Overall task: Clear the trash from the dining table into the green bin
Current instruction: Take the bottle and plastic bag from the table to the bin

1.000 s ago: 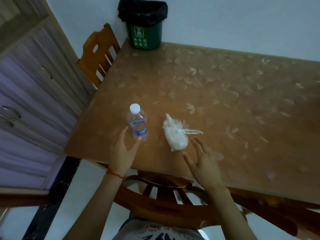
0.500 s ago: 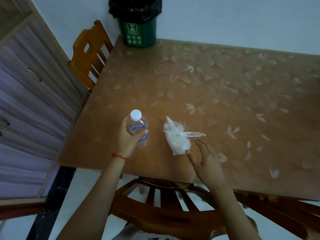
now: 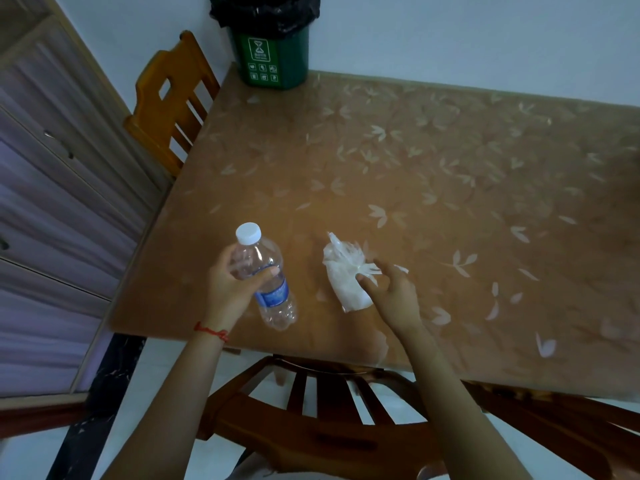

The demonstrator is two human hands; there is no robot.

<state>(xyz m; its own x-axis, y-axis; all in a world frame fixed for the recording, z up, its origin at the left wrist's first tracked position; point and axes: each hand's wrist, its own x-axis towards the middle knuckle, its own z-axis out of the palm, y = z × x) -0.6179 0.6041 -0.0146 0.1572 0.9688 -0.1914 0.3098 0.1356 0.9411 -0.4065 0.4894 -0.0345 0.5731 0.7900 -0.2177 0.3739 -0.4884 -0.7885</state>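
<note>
From the head view, the left hand (image 3: 231, 285) wraps a clear plastic water bottle with a white cap and blue label (image 3: 264, 275), tilted above the brown leaf-patterned surface (image 3: 433, 188). The right hand (image 3: 393, 292) pinches the knotted top of a white plastic bag (image 3: 343, 275); whether the bag still touches the surface is unclear. The green bin with a black liner (image 3: 272, 53) stands at the far corner, its top cut off.

- My left hand (image 3: 231, 289) has a thin red string bracelet (image 3: 212, 331) knotted at the wrist.
- My right hand (image 3: 394, 296) wears nothing.
- Both my forearms are sleeveless.
</note>
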